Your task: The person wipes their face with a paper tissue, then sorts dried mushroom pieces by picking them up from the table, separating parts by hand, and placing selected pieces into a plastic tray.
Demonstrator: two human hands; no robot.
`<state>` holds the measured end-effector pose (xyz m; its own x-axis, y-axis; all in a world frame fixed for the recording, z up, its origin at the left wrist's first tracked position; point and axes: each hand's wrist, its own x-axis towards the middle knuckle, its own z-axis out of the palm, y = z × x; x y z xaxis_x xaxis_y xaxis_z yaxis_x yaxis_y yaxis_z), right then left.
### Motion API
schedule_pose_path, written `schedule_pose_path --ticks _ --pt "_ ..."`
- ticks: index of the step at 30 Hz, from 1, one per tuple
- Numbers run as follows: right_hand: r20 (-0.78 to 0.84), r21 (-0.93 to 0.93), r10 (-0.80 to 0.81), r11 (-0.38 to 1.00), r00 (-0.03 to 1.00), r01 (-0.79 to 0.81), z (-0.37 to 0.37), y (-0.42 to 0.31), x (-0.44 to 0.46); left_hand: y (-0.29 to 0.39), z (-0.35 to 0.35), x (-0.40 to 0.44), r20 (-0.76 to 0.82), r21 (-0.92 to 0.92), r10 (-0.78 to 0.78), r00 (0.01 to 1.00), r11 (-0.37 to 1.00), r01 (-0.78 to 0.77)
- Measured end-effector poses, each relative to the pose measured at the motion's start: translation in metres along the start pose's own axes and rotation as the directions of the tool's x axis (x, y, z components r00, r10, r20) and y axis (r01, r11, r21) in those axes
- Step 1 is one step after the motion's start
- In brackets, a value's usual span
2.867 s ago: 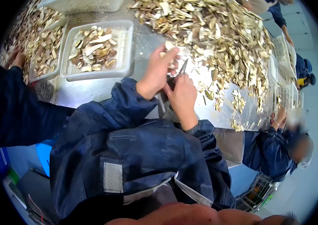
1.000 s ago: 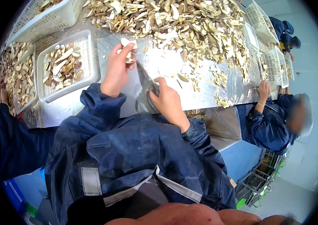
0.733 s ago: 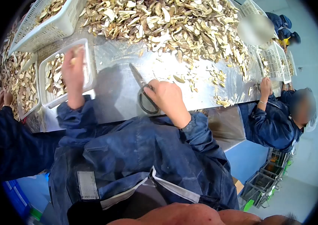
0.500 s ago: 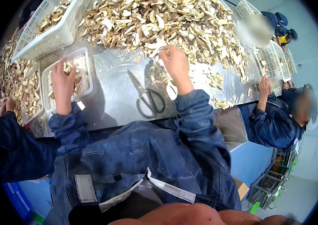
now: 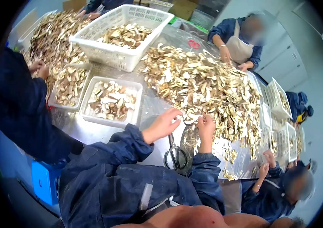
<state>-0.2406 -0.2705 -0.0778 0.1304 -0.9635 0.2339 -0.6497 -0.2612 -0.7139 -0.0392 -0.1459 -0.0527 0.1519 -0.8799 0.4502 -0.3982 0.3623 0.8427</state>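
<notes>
My left hand (image 5: 163,124) is at the near edge of a big pile of dried mushroom slices (image 5: 203,87), thumb and fingers curled together around a small pale slice. Just to its right, my right hand (image 5: 206,129) pinches a curved whitish mushroom slice (image 5: 192,119) at the fingertips. Black-handled scissors (image 5: 175,154) lie on the metal table below and between my hands, their blades partly hidden by my left hand. Left of my hands stands a white plastic tub (image 5: 139,95) partly filled with mushroom slices.
A second tub (image 5: 53,99) of slices sits further left, with a large perforated white basket (image 5: 131,62) behind. Co-workers' hands are at the left (image 5: 39,69), at the far side (image 5: 226,55) and at the right (image 5: 266,163). More baskets (image 5: 292,142) line the right.
My left hand has moved from above the tub to the pile's edge, beside my right hand, and its spread fingers have closed. The view has turned left.
</notes>
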Motion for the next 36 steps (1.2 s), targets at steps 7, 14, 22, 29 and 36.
schedule_pose_path --ticks 7,14,22,29,36 --pt "0.346 0.400 0.135 0.874 0.928 -0.276 -0.015 -0.035 -0.021 0.000 0.000 -0.013 -0.014 -0.010 -0.011 1.000 1.000 0.011" --pt "0.391 0.422 0.039 0.881 0.920 -0.217 -0.004 -0.065 -0.043 -0.008 0.004 -0.022 0.073 0.096 0.081 0.994 0.992 -0.088" --pt "0.365 0.541 0.012 0.811 0.931 -0.223 -0.008 -0.072 -0.058 -0.002 0.003 -0.023 0.032 0.100 0.172 0.985 0.980 -0.174" --pt "0.332 0.554 0.110 0.781 0.937 -0.288 -0.026 -0.077 -0.096 -0.013 0.015 -0.029 0.045 -0.070 -0.020 0.999 0.997 0.023" --pt "0.522 -0.176 -0.236 0.911 0.820 0.374 -0.047 -0.072 -0.153 -0.024 0.006 -0.015 0.092 -0.622 -0.476 0.875 0.659 0.424"
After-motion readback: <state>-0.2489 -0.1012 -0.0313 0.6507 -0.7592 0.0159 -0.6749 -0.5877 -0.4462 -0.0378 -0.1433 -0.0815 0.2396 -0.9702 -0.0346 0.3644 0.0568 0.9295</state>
